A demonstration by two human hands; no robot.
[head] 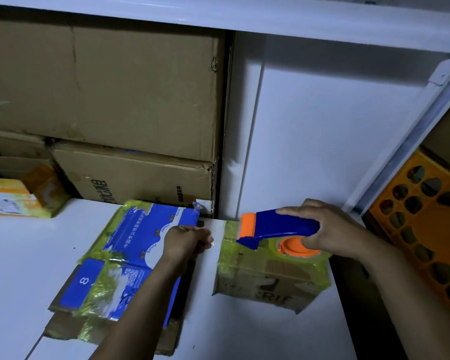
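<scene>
Now right hand (330,229) holds tape dispenser (283,226) on taped-shut carton (265,279); contents hidden.

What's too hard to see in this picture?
Head view: whether the left hand pinches anything, hidden by its curled fingers.
Head view: the tape roll under the tape dispenser, covered by the right hand.
Head view: print on the small box, blurred, taped over.
Head view: the orange crate, cut by the right edge.

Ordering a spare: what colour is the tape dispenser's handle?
The handle is dark blue, seen in the head view.
</scene>
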